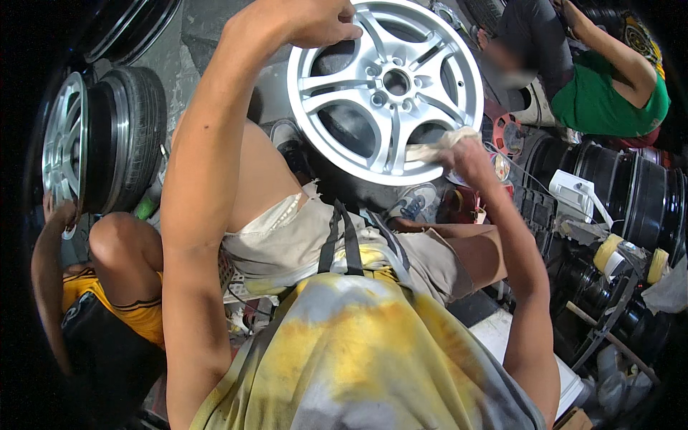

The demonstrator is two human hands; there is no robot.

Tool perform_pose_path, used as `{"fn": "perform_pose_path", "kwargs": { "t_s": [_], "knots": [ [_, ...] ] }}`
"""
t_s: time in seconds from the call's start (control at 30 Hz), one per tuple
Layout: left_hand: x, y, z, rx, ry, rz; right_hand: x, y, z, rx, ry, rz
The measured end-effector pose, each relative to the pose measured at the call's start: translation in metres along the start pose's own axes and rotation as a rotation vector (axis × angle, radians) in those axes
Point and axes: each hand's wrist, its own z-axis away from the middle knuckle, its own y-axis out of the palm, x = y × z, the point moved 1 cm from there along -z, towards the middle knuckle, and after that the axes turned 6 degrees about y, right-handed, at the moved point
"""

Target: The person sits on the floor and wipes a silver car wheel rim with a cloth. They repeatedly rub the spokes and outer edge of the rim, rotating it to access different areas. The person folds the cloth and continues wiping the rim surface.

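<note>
A silver alloy wheel rim (396, 107) without a tire stands tilted in front of me, its spoked face toward me. My left hand (324, 23) grips the upper left edge of the rim, with the fingers curled and partly hidden behind the hand. At the lower right edge, my right hand (469, 159) is closed around a whitish cloth (428, 151) and presses it to the rim. The hand is slightly smeared by motion. Part of the cloth lies across the opening between two spokes.
At the left, a co-worker's hand (59, 209) touches another silver wheel (66, 147) beside a tire (140, 129). Another person in a green shirt (609, 97) sits at the upper right. Black rims (605, 175), a white box-shaped thing (571, 192) and yellow rolls (609, 254) crowd the right side.
</note>
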Motion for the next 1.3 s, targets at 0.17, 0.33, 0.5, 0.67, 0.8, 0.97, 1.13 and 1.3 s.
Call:
{"fn": "perform_pose_path", "kwargs": {
  "t_s": [0.17,0.33,0.5,0.67,0.8,0.97,1.13,1.3],
  "knots": [
    [0.002,0.004,-0.003,-0.062,0.036,-0.034,0.038,0.038,0.012,-0.448,-0.071,-0.010],
    [0.007,0.004,0.002,-0.078,0.030,-0.064,0.131,0.029,0.015,-0.164,0.197,-0.154],
    [0.011,0.020,-0.006,-0.089,-0.005,-0.082,0.177,0.008,0.019,-0.262,-0.032,-0.573],
    [0.001,0.026,-0.006,-0.053,0.156,-0.009,0.168,-0.048,0.012,0.000,0.320,-1.688],
    [0.000,0.016,0.005,-0.071,0.087,-0.011,0.093,-0.096,0.068,-0.207,0.329,-1.599],
    [0.004,0.003,0.007,-0.084,0.077,-0.023,0.082,-0.063,0.087,-0.168,0.247,-0.930],
    [-0.003,0.009,-0.005,-0.060,0.160,0.017,0.172,0.041,0.005,-0.291,0.060,-0.559],
    [-0.001,0.003,0.002,-0.041,0.094,-0.004,0.124,0.034,0.017,-0.350,-0.062,-0.595]
  ]
}}
